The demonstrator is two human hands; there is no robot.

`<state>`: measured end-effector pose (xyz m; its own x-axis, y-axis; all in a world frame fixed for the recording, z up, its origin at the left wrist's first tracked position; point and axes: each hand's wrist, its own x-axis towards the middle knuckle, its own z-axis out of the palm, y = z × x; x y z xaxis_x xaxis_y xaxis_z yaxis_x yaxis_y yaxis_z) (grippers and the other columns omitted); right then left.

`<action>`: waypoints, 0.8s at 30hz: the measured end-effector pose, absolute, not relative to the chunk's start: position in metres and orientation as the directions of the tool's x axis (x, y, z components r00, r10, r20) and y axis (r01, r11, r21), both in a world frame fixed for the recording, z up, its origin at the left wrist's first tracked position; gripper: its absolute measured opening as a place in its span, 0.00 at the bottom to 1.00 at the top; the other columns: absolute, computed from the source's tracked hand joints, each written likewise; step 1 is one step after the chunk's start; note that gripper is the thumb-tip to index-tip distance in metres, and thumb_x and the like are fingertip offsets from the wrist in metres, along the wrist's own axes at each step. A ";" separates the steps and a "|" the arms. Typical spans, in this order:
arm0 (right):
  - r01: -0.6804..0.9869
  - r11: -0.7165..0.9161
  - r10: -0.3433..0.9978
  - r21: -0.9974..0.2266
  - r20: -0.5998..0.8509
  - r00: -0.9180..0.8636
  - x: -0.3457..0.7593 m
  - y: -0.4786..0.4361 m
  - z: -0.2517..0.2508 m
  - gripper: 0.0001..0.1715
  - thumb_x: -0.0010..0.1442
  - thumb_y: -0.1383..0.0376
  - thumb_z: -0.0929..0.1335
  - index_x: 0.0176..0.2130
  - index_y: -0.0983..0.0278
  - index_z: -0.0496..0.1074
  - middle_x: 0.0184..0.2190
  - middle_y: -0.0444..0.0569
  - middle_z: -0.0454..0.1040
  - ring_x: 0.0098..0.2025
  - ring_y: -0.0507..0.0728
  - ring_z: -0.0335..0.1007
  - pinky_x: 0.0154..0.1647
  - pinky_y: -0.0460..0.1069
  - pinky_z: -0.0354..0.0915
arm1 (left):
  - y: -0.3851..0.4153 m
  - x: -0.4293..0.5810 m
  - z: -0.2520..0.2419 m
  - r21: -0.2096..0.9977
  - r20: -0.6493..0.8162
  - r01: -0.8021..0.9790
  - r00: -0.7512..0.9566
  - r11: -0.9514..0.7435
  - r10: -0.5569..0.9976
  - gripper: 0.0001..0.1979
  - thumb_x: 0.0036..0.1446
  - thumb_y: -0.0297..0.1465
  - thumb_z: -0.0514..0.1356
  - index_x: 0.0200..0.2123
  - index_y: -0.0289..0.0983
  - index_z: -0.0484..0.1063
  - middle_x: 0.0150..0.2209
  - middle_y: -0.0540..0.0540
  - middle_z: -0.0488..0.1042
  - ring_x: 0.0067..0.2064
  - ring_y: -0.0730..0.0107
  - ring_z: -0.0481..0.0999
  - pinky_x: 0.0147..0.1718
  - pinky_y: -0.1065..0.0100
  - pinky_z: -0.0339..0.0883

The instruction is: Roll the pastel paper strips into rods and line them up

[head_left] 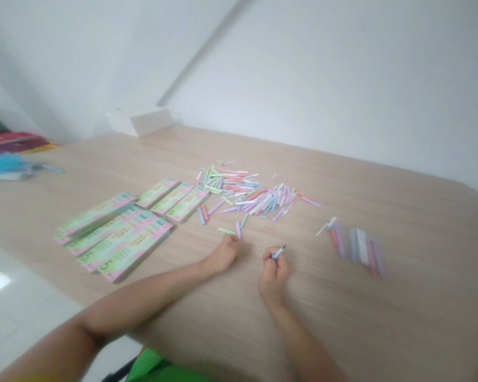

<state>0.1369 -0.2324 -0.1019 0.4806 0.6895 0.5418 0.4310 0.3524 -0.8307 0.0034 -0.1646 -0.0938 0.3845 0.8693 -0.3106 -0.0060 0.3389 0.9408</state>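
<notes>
Pastel sticks (233, 188) lie in a loose, mixed pile near the middle of the bench (219, 329) in the head view, beyond both hands. They are pink, green, blue, purple and white, and several lie apart along the pile's near edge. The right hand (275, 273) is curled around a pale pen (279, 252), whose dark tip points up and to the right. The left hand (224, 254) reaches in from the left, its fingertips at the near end of a purple stick (238, 229); I cannot tell whether they pinch it or only touch it. A green stick (227, 231) lies just left of that one. On the right side of the bench, well apart from the pile, more sticks stand side by side in a blurred row (362, 247). Left of the pile, printed pink and green boxes (135, 249) lie in two groups, one nearer than the other. Farther back, a white box (149, 122) sits by the wall (322, 74).
</notes>
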 end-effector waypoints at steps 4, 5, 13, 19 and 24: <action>0.401 0.323 0.643 -0.857 0.510 0.571 0.151 -0.228 -0.103 0.07 0.51 0.68 0.58 0.23 0.61 0.60 0.19 0.40 0.59 0.23 0.51 0.55 0.26 0.46 0.53 | -0.137 -0.011 -0.083 0.730 -0.657 0.270 0.530 0.628 0.536 0.10 0.52 0.28 0.56 0.22 0.39 0.56 0.13 0.58 0.48 0.14 0.80 0.42 0.16 0.74 0.31; 0.382 0.321 0.628 -0.867 0.497 0.600 0.153 -0.227 -0.103 0.07 0.50 0.68 0.58 0.23 0.62 0.60 0.19 0.40 0.59 0.23 0.51 0.55 0.26 0.46 0.53 | -0.133 -0.014 -0.078 0.681 -0.696 0.308 0.554 0.664 0.457 0.10 0.52 0.27 0.54 0.22 0.38 0.55 0.13 0.58 0.46 0.14 0.81 0.41 0.17 0.75 0.30; 0.105 0.358 0.540 -0.928 0.298 0.788 0.167 -0.211 -0.104 0.05 0.47 0.68 0.58 0.22 0.61 0.59 0.16 0.38 0.55 0.19 0.49 0.49 0.20 0.45 0.47 | -0.130 -0.021 -0.060 0.503 -0.738 0.217 0.611 0.836 0.286 0.07 0.52 0.21 0.52 0.26 0.36 0.56 0.18 0.55 0.53 0.16 0.82 0.52 0.15 0.82 0.42; 0.221 0.354 0.533 -0.909 0.390 0.751 0.165 -0.215 -0.105 0.05 0.47 0.69 0.59 0.22 0.62 0.61 0.18 0.39 0.58 0.21 0.49 0.52 0.23 0.46 0.50 | -0.138 -0.017 -0.056 0.590 -0.692 0.066 0.556 0.805 0.461 0.13 0.46 0.12 0.52 0.33 0.32 0.62 0.24 0.46 0.69 0.21 0.78 0.67 0.20 0.79 0.62; 0.287 0.399 0.576 -0.871 0.482 0.660 0.155 -0.222 -0.105 0.05 0.52 0.66 0.60 0.25 0.62 0.60 0.20 0.39 0.57 0.23 0.50 0.53 0.25 0.46 0.51 | -0.156 -0.014 -0.047 0.677 -0.638 0.047 0.535 0.735 0.553 0.11 0.51 0.11 0.52 0.35 0.28 0.66 0.25 0.46 0.72 0.23 0.80 0.71 0.25 0.79 0.67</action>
<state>0.1547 -0.2216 -0.1049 0.6603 0.5760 0.4818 0.2871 0.3992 -0.8707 -0.0140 -0.1556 -0.0469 0.5349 0.5535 -0.6384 0.0471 0.7349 0.6766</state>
